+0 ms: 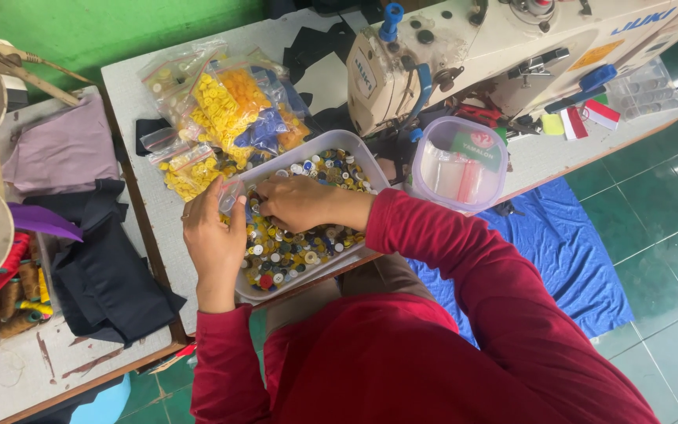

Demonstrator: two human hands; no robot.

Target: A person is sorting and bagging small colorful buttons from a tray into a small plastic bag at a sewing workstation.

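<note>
Single head-worn view, looking steeply down over the wearer's chest onto the table (pixel 147 94) edge. The tray of buttons (pixel 308 235) lies close below centre; the sewing machine (pixel 472 47) and green floor (pixel 653 228) fill the far margins.

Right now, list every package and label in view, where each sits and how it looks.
Button bags: clear plastic, yellow, orange and blue buttons, behind the tray.
Small clear bag: at the left hand.
Round-cornered tub: purple rim, green-red label, beside the sewing machine.
Orange sticker: on the machine.
</note>
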